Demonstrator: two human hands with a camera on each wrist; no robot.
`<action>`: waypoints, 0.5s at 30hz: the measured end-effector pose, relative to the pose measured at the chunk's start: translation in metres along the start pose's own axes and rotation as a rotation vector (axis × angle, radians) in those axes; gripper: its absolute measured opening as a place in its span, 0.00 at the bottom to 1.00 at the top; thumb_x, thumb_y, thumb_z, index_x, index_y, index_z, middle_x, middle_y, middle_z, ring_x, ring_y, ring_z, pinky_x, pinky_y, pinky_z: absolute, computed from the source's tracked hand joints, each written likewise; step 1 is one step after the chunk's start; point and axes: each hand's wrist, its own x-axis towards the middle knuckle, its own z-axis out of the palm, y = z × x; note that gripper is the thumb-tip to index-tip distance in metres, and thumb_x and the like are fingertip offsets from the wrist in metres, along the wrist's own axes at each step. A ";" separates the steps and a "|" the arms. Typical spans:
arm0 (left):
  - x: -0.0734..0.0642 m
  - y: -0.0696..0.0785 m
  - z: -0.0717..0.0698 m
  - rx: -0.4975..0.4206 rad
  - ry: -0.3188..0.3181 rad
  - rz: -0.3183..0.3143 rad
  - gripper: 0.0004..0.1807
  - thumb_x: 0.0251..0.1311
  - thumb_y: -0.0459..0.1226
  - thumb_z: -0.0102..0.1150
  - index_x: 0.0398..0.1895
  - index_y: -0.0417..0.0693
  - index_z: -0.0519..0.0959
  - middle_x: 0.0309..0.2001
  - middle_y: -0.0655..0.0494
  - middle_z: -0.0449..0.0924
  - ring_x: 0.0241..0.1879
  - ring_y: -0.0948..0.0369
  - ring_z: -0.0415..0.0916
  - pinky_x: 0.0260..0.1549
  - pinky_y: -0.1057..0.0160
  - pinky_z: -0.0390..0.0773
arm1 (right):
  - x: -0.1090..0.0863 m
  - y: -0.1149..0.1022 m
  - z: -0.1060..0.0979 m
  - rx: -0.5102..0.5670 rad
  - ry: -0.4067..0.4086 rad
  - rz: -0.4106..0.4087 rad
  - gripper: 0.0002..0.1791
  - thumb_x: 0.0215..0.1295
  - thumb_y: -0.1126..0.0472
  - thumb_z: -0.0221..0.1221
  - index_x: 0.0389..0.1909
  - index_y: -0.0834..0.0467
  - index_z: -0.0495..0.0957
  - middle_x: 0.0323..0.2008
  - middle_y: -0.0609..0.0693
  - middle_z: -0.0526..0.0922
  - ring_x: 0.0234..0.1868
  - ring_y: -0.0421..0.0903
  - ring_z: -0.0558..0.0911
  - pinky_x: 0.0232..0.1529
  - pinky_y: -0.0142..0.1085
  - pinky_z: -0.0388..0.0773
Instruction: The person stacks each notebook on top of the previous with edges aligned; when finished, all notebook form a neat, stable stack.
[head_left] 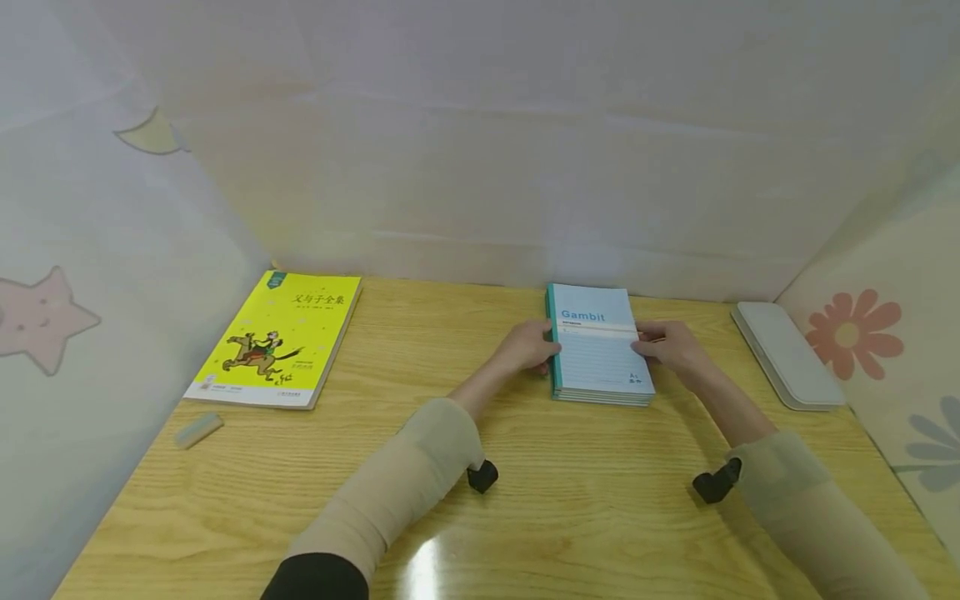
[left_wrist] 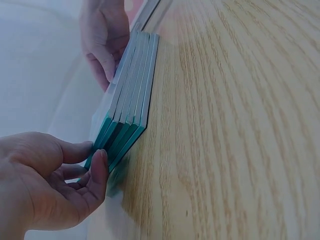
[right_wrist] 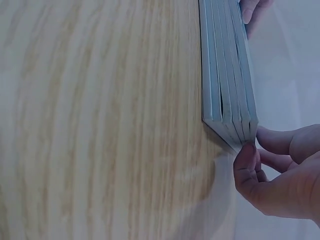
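A stack of several light-blue "Gambit" notebooks [head_left: 597, 354] with teal spines lies on the wooden table, right of the middle. My left hand [head_left: 528, 346] grips its spine side, with the thumb near the top cover and bent fingers against the spines. On the opposite side my right hand [head_left: 671, 348] holds the page edges, its thumb at the cover's rim. In the left wrist view the teal spines [left_wrist: 117, 140] are slightly uneven between the left fingers. The right wrist view has the right thumb and curled fingers [right_wrist: 246, 165] at the stack's near corner.
A yellow comic book [head_left: 281, 337] lies at the far left, with a small eraser-like block [head_left: 198, 431] in front of it. Near the right edge rests a white flat case [head_left: 787, 354]. Pale cloth walls [head_left: 480, 150] enclose the back and sides of the table [head_left: 570, 492].
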 end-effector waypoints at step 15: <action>-0.003 0.000 -0.001 -0.006 0.008 0.005 0.34 0.75 0.39 0.56 0.80 0.46 0.59 0.69 0.42 0.75 0.26 0.62 0.76 0.34 0.66 0.84 | 0.002 0.006 0.007 0.092 0.054 0.129 0.32 0.76 0.60 0.57 0.77 0.63 0.61 0.69 0.65 0.71 0.63 0.51 0.73 0.57 0.29 0.76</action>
